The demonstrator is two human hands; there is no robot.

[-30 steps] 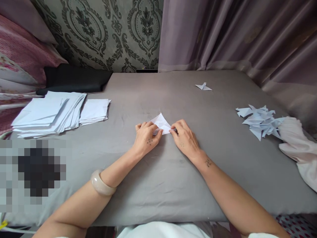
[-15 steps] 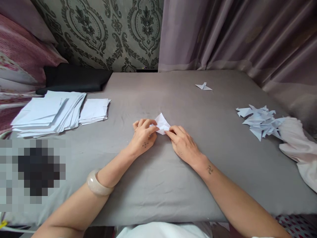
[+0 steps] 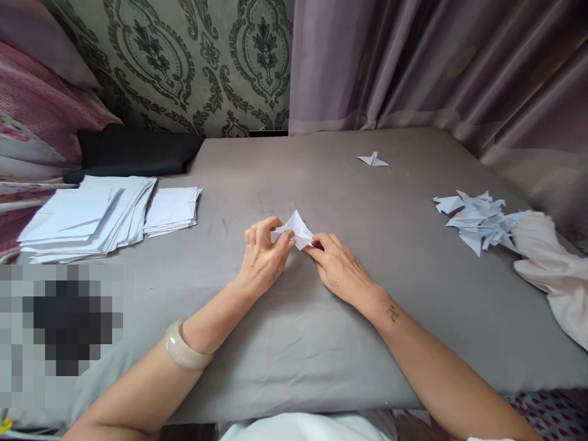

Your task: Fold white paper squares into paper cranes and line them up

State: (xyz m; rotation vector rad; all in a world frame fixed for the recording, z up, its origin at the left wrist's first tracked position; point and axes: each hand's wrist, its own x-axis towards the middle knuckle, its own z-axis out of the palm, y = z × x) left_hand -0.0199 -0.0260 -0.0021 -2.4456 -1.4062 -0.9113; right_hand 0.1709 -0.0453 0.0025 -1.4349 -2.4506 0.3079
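A small sheet of white folded paper (image 3: 299, 229) is between my two hands at the middle of the grey-covered table, one pointed corner facing away from me. My left hand (image 3: 264, 254) grips its left side, thumb pressing on the near part and fingers curled at the far edge. At the right corner, my right hand (image 3: 337, 263) pinches the paper between thumb and bent forefinger. The fingers partly hide the folds.
On the left lie a stack of large white sheets (image 3: 68, 214) and smaller paper squares (image 3: 172, 208), with a black folded item (image 3: 138, 150) behind. One folded paper bird (image 3: 373, 160) sits far back. At right are several folded paper pieces (image 3: 478, 217) beside pale cloth (image 3: 546, 251).
My left hand has turned, its fingers lifting and its thumb shifting on the paper's left side. The right hand stays at the right corner. The whole view has shifted slightly.
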